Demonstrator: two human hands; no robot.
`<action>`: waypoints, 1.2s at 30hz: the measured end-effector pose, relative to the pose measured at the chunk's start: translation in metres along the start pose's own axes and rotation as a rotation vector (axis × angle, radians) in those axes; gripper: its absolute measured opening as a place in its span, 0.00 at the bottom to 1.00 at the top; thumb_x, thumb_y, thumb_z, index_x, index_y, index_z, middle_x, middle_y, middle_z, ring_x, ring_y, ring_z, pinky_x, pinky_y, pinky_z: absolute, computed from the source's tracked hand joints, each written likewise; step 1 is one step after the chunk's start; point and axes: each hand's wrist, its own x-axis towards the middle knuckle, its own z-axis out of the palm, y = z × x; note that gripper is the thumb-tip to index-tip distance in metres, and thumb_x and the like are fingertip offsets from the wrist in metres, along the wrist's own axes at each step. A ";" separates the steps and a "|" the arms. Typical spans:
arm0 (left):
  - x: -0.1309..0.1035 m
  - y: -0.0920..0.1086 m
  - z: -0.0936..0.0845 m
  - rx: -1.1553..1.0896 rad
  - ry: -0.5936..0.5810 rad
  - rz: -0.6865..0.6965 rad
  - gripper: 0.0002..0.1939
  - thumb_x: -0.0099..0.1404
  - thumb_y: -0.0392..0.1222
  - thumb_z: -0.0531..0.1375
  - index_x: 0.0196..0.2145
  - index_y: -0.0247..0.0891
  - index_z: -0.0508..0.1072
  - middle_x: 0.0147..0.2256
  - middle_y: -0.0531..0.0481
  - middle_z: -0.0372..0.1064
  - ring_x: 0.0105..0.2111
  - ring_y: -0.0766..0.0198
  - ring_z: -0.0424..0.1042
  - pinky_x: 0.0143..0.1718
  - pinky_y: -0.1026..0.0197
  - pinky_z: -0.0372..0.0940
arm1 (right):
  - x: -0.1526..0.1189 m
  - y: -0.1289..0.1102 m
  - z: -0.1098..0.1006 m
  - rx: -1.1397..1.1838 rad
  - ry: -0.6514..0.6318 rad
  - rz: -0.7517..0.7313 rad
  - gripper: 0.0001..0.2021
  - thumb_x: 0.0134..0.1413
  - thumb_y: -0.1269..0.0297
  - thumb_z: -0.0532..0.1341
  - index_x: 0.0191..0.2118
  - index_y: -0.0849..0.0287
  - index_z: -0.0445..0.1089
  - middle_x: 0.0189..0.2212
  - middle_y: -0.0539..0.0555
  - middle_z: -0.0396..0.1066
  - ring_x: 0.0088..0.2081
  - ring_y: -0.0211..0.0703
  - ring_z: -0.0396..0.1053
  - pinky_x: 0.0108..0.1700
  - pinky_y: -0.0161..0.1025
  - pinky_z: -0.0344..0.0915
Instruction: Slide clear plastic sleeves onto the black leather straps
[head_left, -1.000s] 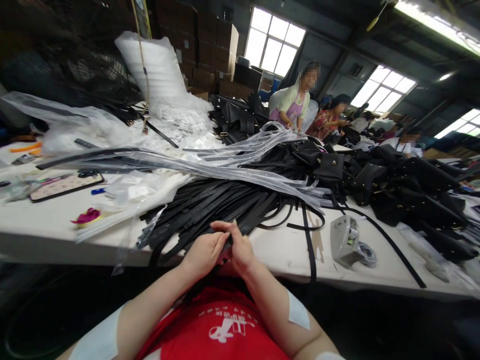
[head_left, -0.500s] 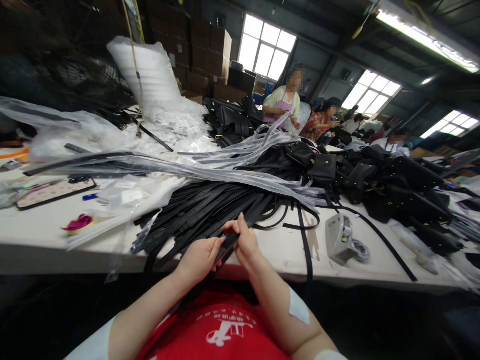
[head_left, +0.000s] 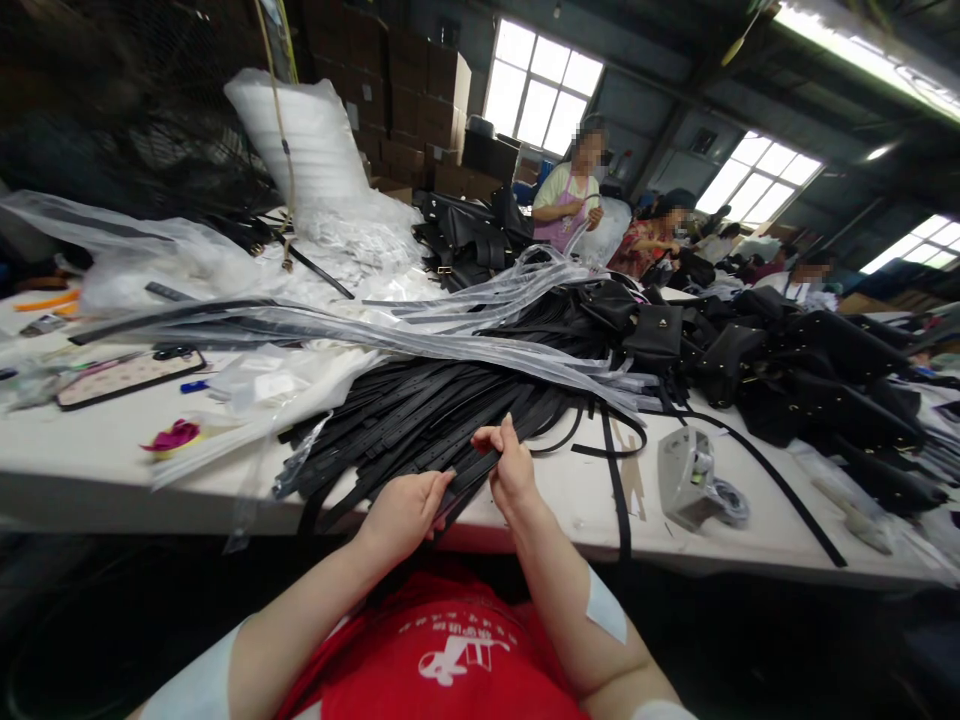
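Note:
Between my hands runs a black strap (head_left: 471,474), held over the front edge of the table. My left hand (head_left: 409,508) is closed on its near end, thumb on top. My right hand (head_left: 511,468) pinches the strap farther along, up and to the right, with the index finger bent over it. Just beyond my hands lies a thick pile of black straps (head_left: 397,415), with small holes showing in some. Long clear plastic sleeves (head_left: 450,345) lie across the top of that pile.
Right of my hands stands a grey tape dispenser (head_left: 684,478). Black bags (head_left: 817,370) are heaped at the right. On the left lie a phone (head_left: 131,380), a blue cap-like piece (head_left: 194,386) and a magenta item (head_left: 174,436). Behind is white foam wrap (head_left: 300,140); co-workers (head_left: 570,205) stand farther back.
My right hand has slid along the strap, up and to the right, so the gap between my hands is wider. My left hand stays closed on the strap. The view has shifted slightly.

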 end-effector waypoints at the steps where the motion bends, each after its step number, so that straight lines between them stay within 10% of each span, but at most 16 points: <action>1: 0.002 0.000 0.001 0.001 -0.002 0.014 0.26 0.72 0.51 0.41 0.22 0.40 0.67 0.18 0.52 0.71 0.15 0.66 0.68 0.24 0.65 0.62 | -0.010 0.008 0.005 -0.015 -0.013 0.020 0.26 0.48 0.43 0.63 0.14 0.56 0.57 0.21 0.50 0.72 0.27 0.39 0.67 0.34 0.36 0.65; 7: 0.004 -0.004 0.008 0.034 0.009 0.048 0.27 0.72 0.48 0.39 0.21 0.40 0.68 0.19 0.50 0.71 0.17 0.64 0.70 0.24 0.64 0.61 | -0.045 0.032 0.017 -0.073 -0.095 0.232 0.25 0.49 0.42 0.61 0.15 0.57 0.60 0.25 0.52 0.74 0.22 0.38 0.65 0.25 0.37 0.62; 15: -0.002 -0.005 0.007 0.045 -0.020 0.019 0.27 0.72 0.52 0.40 0.22 0.41 0.67 0.18 0.53 0.72 0.16 0.65 0.68 0.24 0.64 0.61 | 0.017 -0.012 -0.015 0.078 0.057 0.027 0.25 0.46 0.47 0.66 0.14 0.56 0.55 0.19 0.49 0.70 0.24 0.38 0.65 0.32 0.37 0.64; 24: 0.008 -0.004 0.012 0.117 0.009 0.072 0.26 0.72 0.46 0.39 0.26 0.39 0.71 0.20 0.49 0.73 0.21 0.62 0.73 0.27 0.63 0.61 | -0.040 0.033 0.012 -0.060 -0.078 0.214 0.26 0.49 0.41 0.61 0.15 0.56 0.57 0.21 0.52 0.72 0.21 0.38 0.64 0.27 0.38 0.64; 32: 0.002 -0.001 0.008 0.128 -0.007 0.047 0.26 0.73 0.47 0.40 0.23 0.41 0.68 0.18 0.52 0.72 0.17 0.64 0.69 0.25 0.64 0.59 | 0.017 -0.009 -0.014 0.075 0.115 0.032 0.26 0.45 0.46 0.66 0.14 0.56 0.55 0.20 0.50 0.70 0.24 0.37 0.64 0.31 0.36 0.64; 36: 0.007 0.005 0.009 0.161 0.017 0.070 0.26 0.73 0.46 0.40 0.23 0.40 0.68 0.18 0.51 0.72 0.19 0.63 0.70 0.27 0.64 0.59 | 0.003 -0.003 -0.006 0.021 0.029 0.006 0.25 0.49 0.44 0.62 0.15 0.56 0.55 0.21 0.50 0.71 0.24 0.39 0.64 0.32 0.38 0.63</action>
